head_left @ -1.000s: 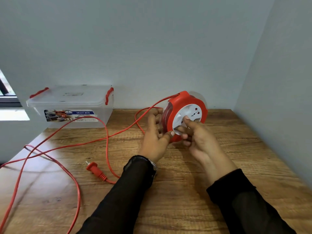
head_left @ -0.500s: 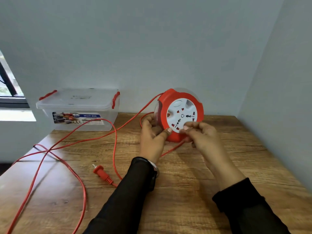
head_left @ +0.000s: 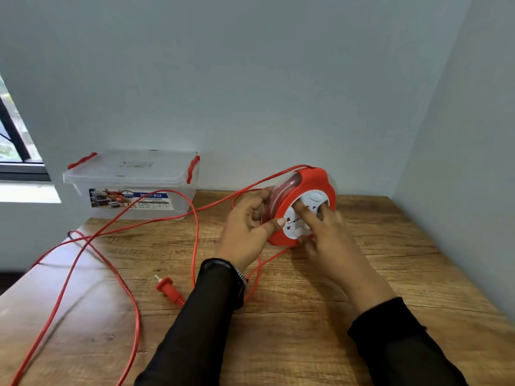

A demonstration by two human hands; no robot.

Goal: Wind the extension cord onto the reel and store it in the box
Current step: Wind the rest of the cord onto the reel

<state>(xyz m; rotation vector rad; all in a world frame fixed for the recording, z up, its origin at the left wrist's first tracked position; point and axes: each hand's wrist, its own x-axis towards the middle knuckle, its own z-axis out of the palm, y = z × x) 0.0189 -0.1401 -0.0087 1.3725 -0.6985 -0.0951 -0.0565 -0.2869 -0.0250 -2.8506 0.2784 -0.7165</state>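
the red reel (head_left: 295,207) stands on edge toward the back of the wooden table (head_left: 320,316), its white socket face turned to the camera, close to the back wall and well short of the right wall; the left hand (head_left: 246,229) grips the reel's left rim, fingers curled behind it and thumb across the front edge; the right hand (head_left: 326,232) lies over the white face, forefinger stretched out and pressing on it, the other fingers blurred, so whether they curl round anything cannot be told; some red turns show through the reel's clear side; the extension cord (head_left: 195,232) leaves the top of the reel, runs left across the table in long loose loops, passes in front of the box and trails over the table's left edge and off the near edge; its red plug (head_left: 167,288) lies flat on the wood just left of the left sleeve; one strand passes under the left wrist; the box (head_left: 131,185), clear plastic with red clips and its lid shut, sits at the back left corner against the wall, well apart from the reel; bare wood lies between box and reel, and along the right side up to the wall; a window edge (head_left: 16,151) shows at far left.
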